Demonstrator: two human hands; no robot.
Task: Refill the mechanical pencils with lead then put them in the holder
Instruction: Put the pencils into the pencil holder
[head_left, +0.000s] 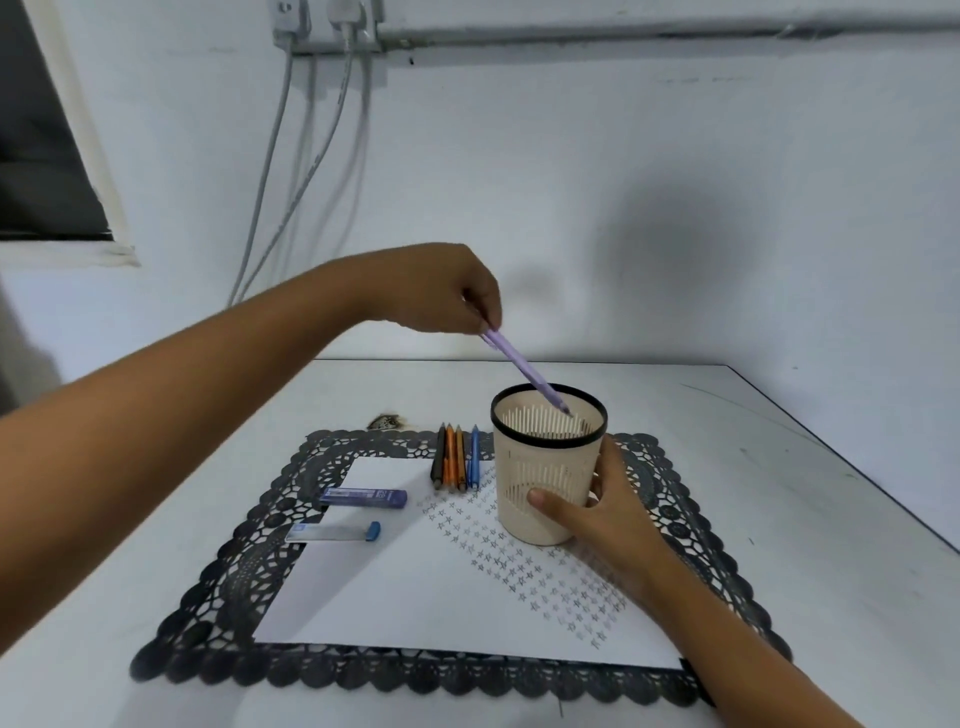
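Left hand pinches slim lilac plastic mechanical pencil at its cap end, tip inside cream slotted plastic holder; right hand clasps holder's wall; both judged light, rigid.

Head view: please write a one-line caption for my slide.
Left hand lowers a purple pencil into the holder, steadied by the right hand.

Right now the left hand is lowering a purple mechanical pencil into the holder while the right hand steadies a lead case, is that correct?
Not quite: in the head view the right hand steadies the holder itself, not a lead case. The left hand does lower the purple mechanical pencil into it.
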